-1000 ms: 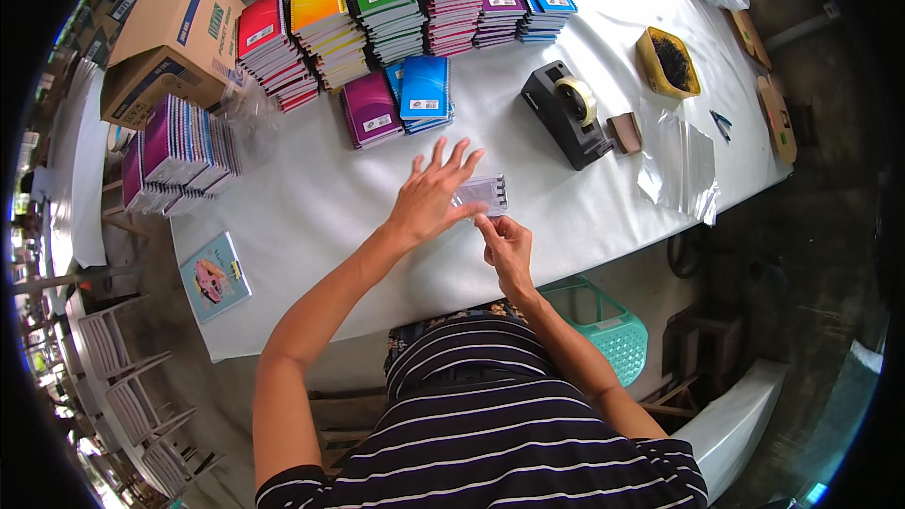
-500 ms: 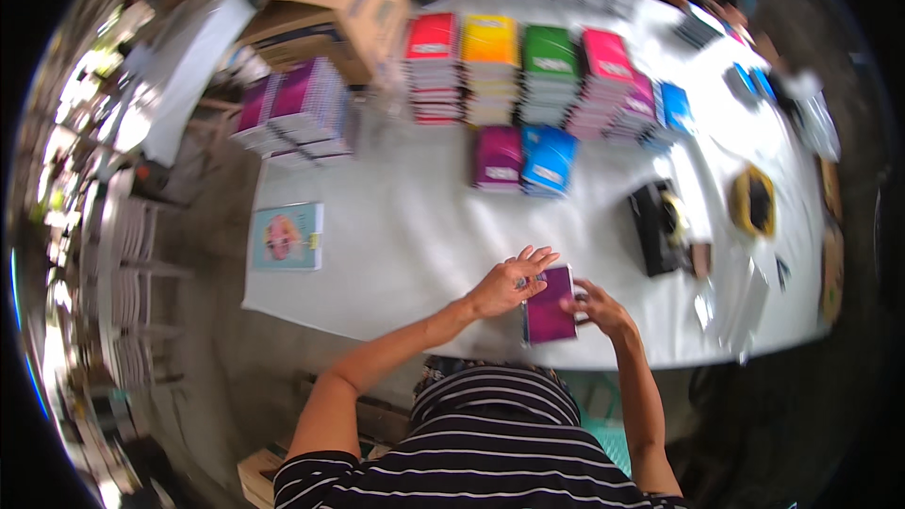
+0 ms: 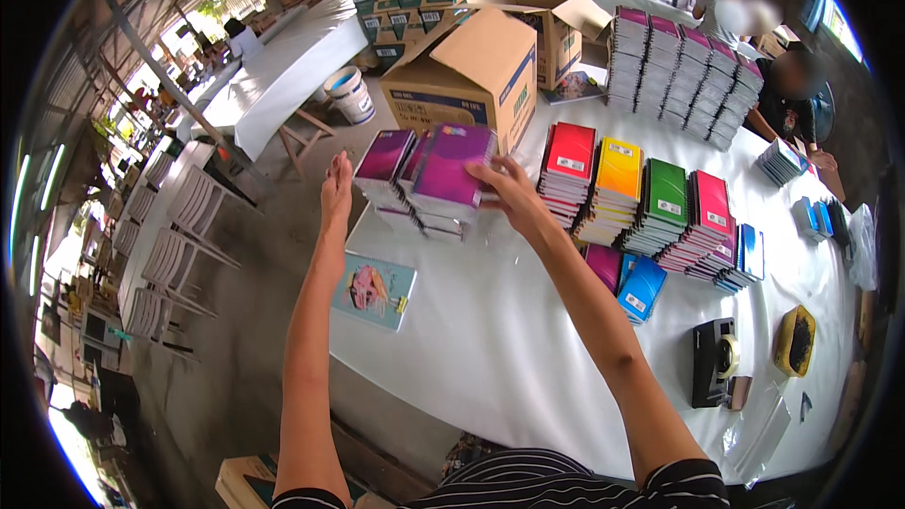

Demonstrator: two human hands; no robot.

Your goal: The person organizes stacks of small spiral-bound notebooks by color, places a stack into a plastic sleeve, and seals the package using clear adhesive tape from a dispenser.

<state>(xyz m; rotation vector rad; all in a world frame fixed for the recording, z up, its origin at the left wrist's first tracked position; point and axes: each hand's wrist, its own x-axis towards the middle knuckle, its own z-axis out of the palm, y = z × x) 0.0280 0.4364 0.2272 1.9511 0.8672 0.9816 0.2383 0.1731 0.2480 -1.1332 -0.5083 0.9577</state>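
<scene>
A purple spiral notebook [image 3: 454, 165] lies over the right part of the purple notebook stacks [image 3: 385, 153] at the table's far left. My right hand [image 3: 510, 192] grips it along its right edge, thumb on the cover and the other fingers bent round the side. To the left of these stacks my left hand [image 3: 337, 196] is raised and empty, fingers stretched out, a little apart from the books. Nearer to me lies a light-blue book with a pink picture [image 3: 375, 290]. How far the purple notebook rests on the stack I cannot tell.
An open cardboard box [image 3: 467, 71] stands behind the stacks. Rows of red [image 3: 568, 155], yellow [image 3: 617, 170] and green notebooks [image 3: 666, 193] are to the right. A black tape dispenser [image 3: 714, 363] and a yellow container [image 3: 795, 341] sit further right. A person [image 3: 792, 108] works at the far right.
Both hands have moved from the near table edge to the far-left stacks, and the purple notebook has gone there with my right hand. The view has swung left and up.
</scene>
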